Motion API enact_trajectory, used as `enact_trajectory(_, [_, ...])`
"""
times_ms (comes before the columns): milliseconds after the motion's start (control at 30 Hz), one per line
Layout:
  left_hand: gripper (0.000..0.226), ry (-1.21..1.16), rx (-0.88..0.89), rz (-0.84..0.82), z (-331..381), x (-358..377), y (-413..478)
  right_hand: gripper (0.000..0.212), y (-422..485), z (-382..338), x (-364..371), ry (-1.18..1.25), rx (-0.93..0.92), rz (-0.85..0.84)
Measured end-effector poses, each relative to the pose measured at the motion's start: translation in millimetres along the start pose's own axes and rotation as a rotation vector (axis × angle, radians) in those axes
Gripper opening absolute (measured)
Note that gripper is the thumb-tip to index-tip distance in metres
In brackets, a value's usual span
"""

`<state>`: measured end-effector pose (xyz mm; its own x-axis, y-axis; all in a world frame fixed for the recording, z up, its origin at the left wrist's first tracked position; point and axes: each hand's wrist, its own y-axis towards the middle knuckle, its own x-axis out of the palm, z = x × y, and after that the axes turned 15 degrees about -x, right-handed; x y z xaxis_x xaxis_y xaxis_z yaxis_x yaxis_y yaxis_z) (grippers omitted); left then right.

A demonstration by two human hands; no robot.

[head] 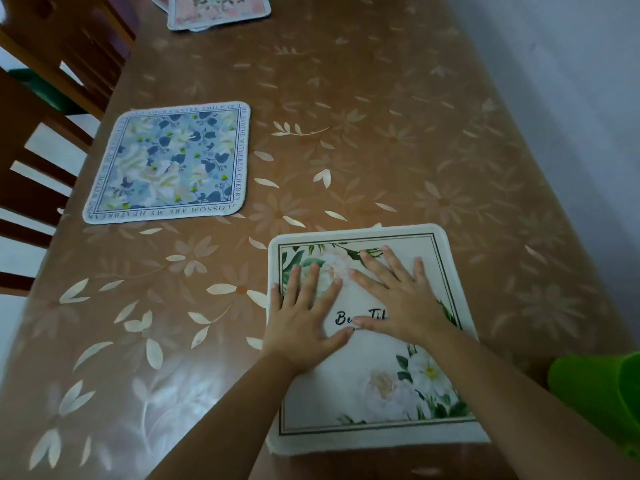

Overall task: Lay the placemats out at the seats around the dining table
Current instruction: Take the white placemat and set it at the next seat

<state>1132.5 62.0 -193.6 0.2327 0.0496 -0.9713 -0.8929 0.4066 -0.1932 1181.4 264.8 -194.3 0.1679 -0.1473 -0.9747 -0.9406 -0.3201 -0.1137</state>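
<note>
A white placemat (384, 386) with green leaves, pale flowers and black script lies flat near the table's front edge. My left hand (304, 313) and my right hand (398, 299) press flat on its upper half, fingers spread, holding nothing. A blue floral placemat (169, 164) with a text border lies flat at the left side, by a chair. At the far end sits a small pile of pink floral placemats (218, 10), partly cut off by the frame.
The table (381, 133) wears a brown cloth with a pale flower print. Wooden chairs (45, 109) stand along its left side. A pale wall (571, 81) runs close along the right edge. A green object (602, 393) shows at the lower right.
</note>
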Motion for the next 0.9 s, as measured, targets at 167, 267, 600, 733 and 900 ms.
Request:
enact_trajectory(167, [0.065, -0.043, -0.029, 0.022, 4, -4, 40, 0.072, 34, 27, -7, -0.044, -0.025, 0.03])
enact_trajectory(267, [0.061, -0.05, -0.027, 0.041, 2, -9, 65, 0.067, 46, 40, -11, -0.049, -0.01, 0.059])
enact_trajectory(600, [0.06, -0.073, -0.111, 0.114, 0, -8, 88, 0.067, 50, 51, -8, 0.008, 0.517, 0.185])
enact_trajectory(733, [0.063, -0.09, -0.125, 0.111, 0, -6, 70, 0.068, 26, 44, -1, -0.009, 0.502, 0.198])
enact_trajectory(900, [0.064, -0.103, -0.118, 0.084, 2, 0, 33, 0.064, -16, 22, 7, 0.01, 0.44, 0.206])
